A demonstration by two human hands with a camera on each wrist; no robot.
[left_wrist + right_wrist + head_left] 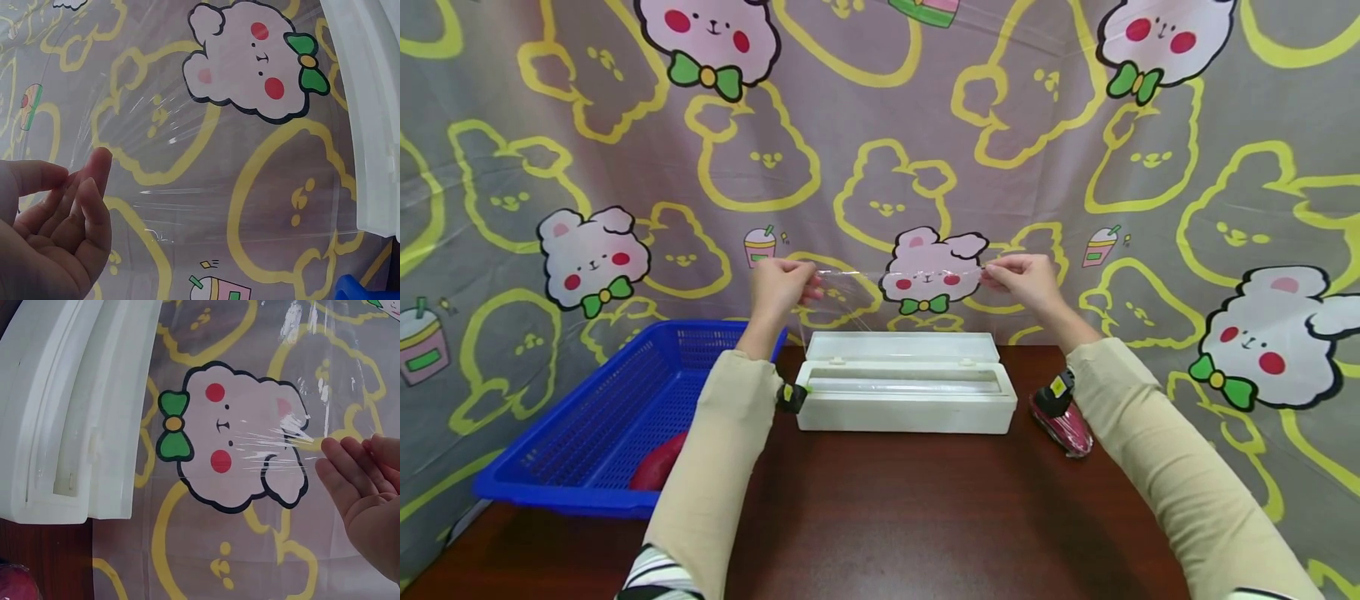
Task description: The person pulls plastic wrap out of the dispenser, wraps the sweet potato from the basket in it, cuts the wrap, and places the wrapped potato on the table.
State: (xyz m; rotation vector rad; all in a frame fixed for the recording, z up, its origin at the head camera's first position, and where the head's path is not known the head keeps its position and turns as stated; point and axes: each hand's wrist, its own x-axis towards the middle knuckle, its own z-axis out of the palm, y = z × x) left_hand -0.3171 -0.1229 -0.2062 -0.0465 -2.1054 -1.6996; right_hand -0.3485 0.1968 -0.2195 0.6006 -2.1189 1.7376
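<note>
A sheet of clear plastic wrap [880,287] stretches upright between both hands, above and behind a white wrap dispenser [906,414]. My left hand [781,287] pinches its upper left corner between thumb and fingers. At the upper right corner my right hand [1024,279] pinches the film the same way. The dispenser's lid [902,345] stands raised at the back, and a roll [904,386] shows in the long slot. In the left wrist view, creases in the film run toward the left fingertips [100,164]. Similar creases reach the right fingers [340,462] in the right wrist view.
A blue plastic basket [568,498] stands at the left, with a red rounded item [658,463] inside. Right of the dispenser lies a red item wrapped in film [1066,429], partly behind the right wrist camera. A cartoon-printed cloth [880,108] hangs behind the brown table [925,517].
</note>
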